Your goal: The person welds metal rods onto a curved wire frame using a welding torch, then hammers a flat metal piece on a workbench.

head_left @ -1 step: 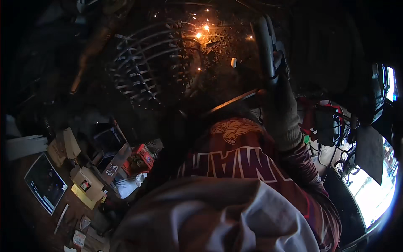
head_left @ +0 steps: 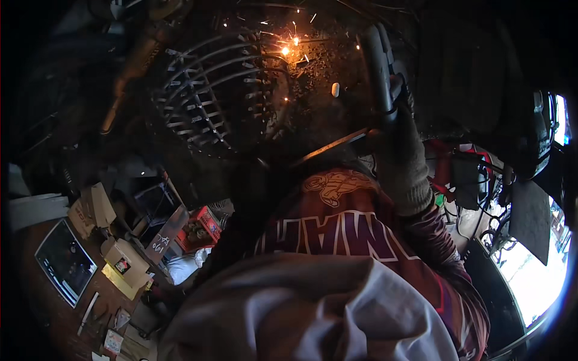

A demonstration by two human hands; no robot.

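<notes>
The right hand [head_left: 397, 87] appears wrapped around a grey tube [head_left: 378, 66], probably to steady it; the left hand is lost in darkness, so I cannot tell its state. Ahead, left, a curved-bar metal frame [head_left: 206, 108] lies beside glowing sparks [head_left: 286, 51], presumably for easy reach.

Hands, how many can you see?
1: the right hand, at upper right, holding the long grey cylindrical tool. The left hand may be hidden in the dark.
</notes>
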